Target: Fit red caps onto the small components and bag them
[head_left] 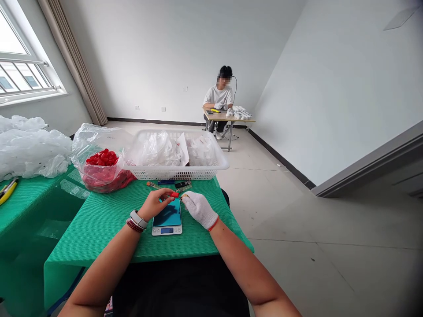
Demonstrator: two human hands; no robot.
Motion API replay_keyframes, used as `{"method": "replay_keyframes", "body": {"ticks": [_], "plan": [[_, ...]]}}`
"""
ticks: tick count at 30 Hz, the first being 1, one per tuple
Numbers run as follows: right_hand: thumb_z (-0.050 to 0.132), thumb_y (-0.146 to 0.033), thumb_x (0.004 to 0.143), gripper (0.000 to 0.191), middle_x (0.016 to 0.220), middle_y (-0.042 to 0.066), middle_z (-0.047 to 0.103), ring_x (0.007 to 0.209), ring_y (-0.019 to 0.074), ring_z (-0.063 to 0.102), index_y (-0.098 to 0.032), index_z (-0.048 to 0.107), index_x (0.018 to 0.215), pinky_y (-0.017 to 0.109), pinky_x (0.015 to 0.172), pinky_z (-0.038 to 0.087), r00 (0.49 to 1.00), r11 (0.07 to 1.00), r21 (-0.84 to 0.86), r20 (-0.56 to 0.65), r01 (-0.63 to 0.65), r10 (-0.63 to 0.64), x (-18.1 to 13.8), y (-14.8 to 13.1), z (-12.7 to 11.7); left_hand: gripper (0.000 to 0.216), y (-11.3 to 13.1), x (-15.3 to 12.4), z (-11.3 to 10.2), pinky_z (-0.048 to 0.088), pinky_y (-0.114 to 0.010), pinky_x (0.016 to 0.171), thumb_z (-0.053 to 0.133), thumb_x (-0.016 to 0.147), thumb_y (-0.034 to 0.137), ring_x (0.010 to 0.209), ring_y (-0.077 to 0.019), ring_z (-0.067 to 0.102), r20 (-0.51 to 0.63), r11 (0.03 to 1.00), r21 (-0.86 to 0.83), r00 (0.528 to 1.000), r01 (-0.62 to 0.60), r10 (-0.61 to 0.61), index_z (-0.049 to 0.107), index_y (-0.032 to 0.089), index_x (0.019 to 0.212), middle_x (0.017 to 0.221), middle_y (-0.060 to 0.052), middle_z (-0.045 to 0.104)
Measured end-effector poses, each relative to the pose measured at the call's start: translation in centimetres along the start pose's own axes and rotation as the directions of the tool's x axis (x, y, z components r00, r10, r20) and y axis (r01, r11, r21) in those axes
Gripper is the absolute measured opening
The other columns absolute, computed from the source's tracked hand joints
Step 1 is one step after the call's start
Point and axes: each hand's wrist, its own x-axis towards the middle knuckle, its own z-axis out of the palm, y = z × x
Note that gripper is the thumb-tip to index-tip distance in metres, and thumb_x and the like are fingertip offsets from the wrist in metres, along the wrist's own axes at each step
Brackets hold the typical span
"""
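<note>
I can see a silver scale [167, 230] on the green-covered tabletop [99, 233]. Just over the far edge of the scale, the bare left hand [157, 203] pinches a small red piece [175, 194] between its fingers. The right hand [199, 209] wears a white glove and is by the scale's far right corner. Its fingers are bent, with something yellow-brown at the tips, but I can't tell if they grip it. A few little things, one a black stick [181, 184], lie just past the scale. Behind them is a white basket [176, 174] of crinkly plastic. Past the scale to the left, a clear bag [95, 179] holds lots of red pieces. Far beyond the scale, another person [218, 97] sits at a small table.
</note>
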Motion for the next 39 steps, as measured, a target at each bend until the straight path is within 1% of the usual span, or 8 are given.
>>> {"method": "replay_keyframes", "body": {"ticks": [5,10,13,20,26,30,35,39], "plan": [[0.032,-0.036,0.102,0.034,0.068,0.002,0.059,0.063,0.0149,0.056,-0.020,0.056,0.083,0.025,0.061,0.037,0.996,0.999,0.001,-0.078,-0.047,0.047,0.03,0.32,0.15,0.024,0.40,0.01,0.09,0.053,-0.029,0.070,0.062,0.086,0.036,0.077,-0.0176,0.066,0.068,1.000,0.013,0.998,0.003,-0.004,0.066,0.019,0.102,0.094,-0.004,0.073],[0.038,-0.034,0.100,0.032,0.068,0.002,0.059,0.062,0.0145,0.055,-0.020,0.052,0.075,0.024,0.059,0.036,0.999,0.998,-0.059,-0.034,-0.023,0.021,0.12,0.47,0.16,0.022,0.25,-0.01,0.19,0.052,-0.028,0.066,0.058,0.088,0.033,0.075,-0.0169,0.064,0.050,1.000,0.005,0.999,-0.003,0.002,0.062,0.017,0.102,0.091,-0.005,0.071],[0.040,-0.031,0.099,0.027,0.073,0.003,0.062,0.065,0.0145,0.056,-0.020,0.054,0.078,0.024,0.060,0.036,1.000,0.998,-0.058,-0.004,0.022,-0.023,0.08,0.18,0.06,0.019,0.11,-0.07,0.18,0.051,-0.027,0.064,0.057,0.086,0.029,0.076,-0.0170,0.064,0.061,1.000,0.012,0.998,-0.011,0.010,0.059,0.017,0.100,0.087,-0.005,0.070],[0.037,-0.033,0.100,0.030,0.075,0.004,0.063,0.068,0.0152,0.058,-0.020,0.055,0.080,0.024,0.062,0.038,0.996,0.998,-0.052,-0.083,-0.019,0.014,0.09,0.11,0.10,0.015,-0.04,-0.16,0.19,0.050,-0.027,0.066,0.060,0.081,0.022,0.075,-0.0167,0.064,0.144,0.999,0.032,0.989,-0.020,0.015,0.060,0.017,0.095,0.085,-0.004,0.070],[0.040,-0.032,0.099,0.027,0.073,0.003,0.062,0.065,0.0147,0.056,-0.020,0.054,0.079,0.023,0.060,0.037,1.000,0.996,-0.094,-0.023,0.004,-0.006,0.08,-0.01,0.06,0.018,0.18,-0.09,0.10,0.048,-0.027,0.063,0.060,0.085,0.030,0.071,-0.0154,0.061,0.128,0.998,0.058,0.992,-0.011,0.004,0.062,0.018,0.097,0.087,-0.003,0.070],[0.038,-0.031,0.100,0.027,0.076,0.003,0.063,0.067,0.0148,0.057,-0.020,0.055,0.083,0.023,0.062,0.037,0.999,0.996,-0.081,-0.042,0.022,-0.026,0.03,-0.11,-0.01,0.017,0.22,-0.05,0.07,0.048,-0.027,0.063,0.060,0.085,0.029,0.071,-0.0155,0.061,0.123,0.997,0.075,0.992,-0.013,0.004,0.061,0.018,0.099,0.086,-0.003,0.069],[0.036,-0.033,0.101,0.031,0.070,0.002,0.060,0.064,0.0146,0.056,-0.020,0.054,0.079,0.023,0.060,0.036,0.996,0.994,-0.105,-0.084,-0.031,0.022,0.07,0.09,0.01,0.015,0.32,0.00,-0.15,0.049,-0.028,0.071,0.062,0.082,0.026,0.088,-0.0182,0.058,0.064,0.984,0.127,0.991,-0.121,0.114,0.062,0.018,0.095,0.103,-0.007,0.061],[0.040,-0.032,0.099,0.027,0.073,0.003,0.062,0.066,0.0149,0.057,-0.019,0.056,0.082,0.023,0.062,0.037,0.999,0.990,-0.139,-0.048,-0.004,-0.002,0.07,0.19,0.19,0.016,0.37,0.01,-0.15,0.042,-0.024,0.058,0.061,0.082,0.029,0.064,-0.0124,0.050,0.040,0.986,0.154,0.998,-0.058,0.053,0.060,0.017,0.092,0.079,0.000,0.056]]}}
